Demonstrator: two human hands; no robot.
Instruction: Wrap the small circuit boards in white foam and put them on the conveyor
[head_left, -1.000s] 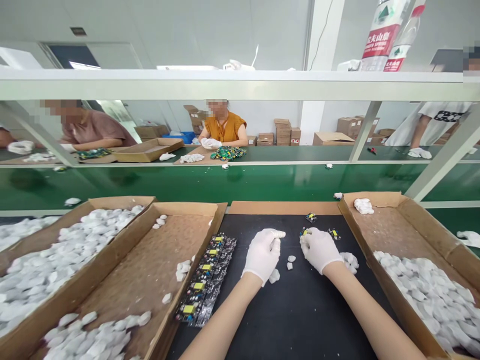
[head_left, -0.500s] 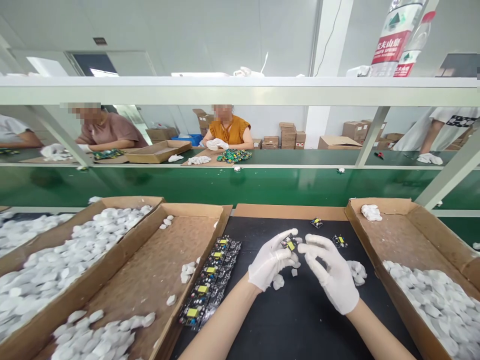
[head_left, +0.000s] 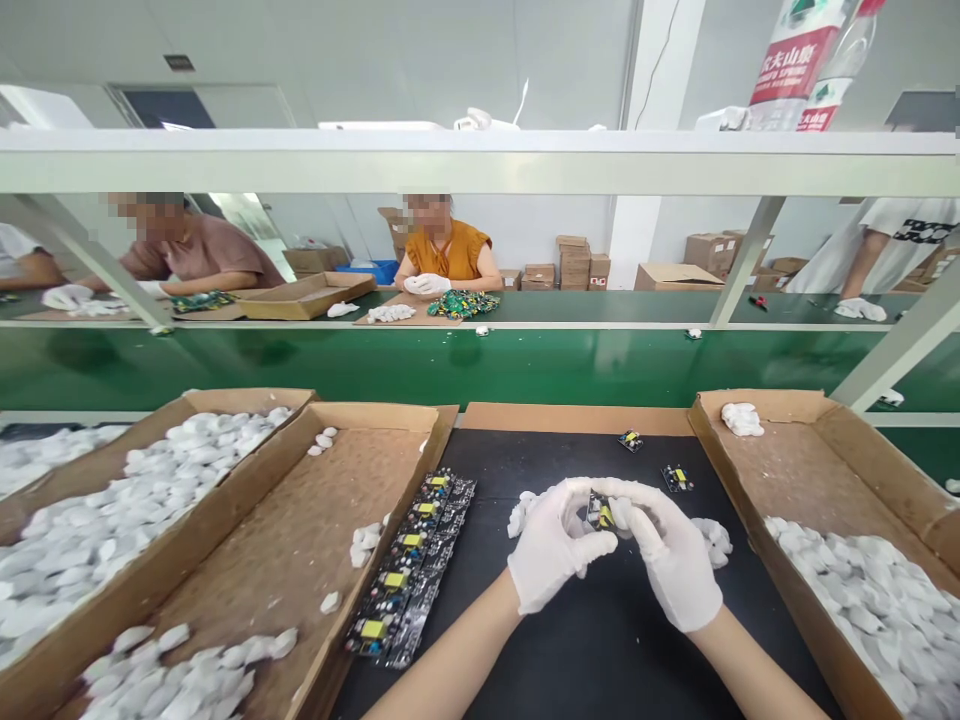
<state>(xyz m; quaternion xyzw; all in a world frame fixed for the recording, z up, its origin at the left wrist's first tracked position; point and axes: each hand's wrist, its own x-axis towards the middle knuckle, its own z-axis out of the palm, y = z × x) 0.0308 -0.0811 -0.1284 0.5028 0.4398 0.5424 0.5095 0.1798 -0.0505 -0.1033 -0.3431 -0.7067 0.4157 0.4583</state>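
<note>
Both my hands wear white gloves and meet above a black work mat [head_left: 555,655]. Between them is a small circuit board [head_left: 601,512] with a yellow component. My left hand [head_left: 559,550] curls around the board's left side, thumb in front. From the right, my right hand [head_left: 671,555] presses its bent fingers and thumb against the board's right side. Whether a white piece is also pinched there I cannot tell. White soft lumps [head_left: 520,512] lie behind my left hand, and another white clump [head_left: 712,542] lies beside my right hand.
Joined circuit boards [head_left: 411,565] lie along the mat's left side; single boards [head_left: 678,478] lie at its back right. Cardboard trays [head_left: 337,500] of white pieces flank the mat. Beyond runs a green conveyor [head_left: 390,362], under a white shelf [head_left: 480,172]. Co-workers sit opposite.
My right hand has closed in on the board from the right. Both hands have come together and slightly lower, the board shifting right. The view has tilted a little.
</note>
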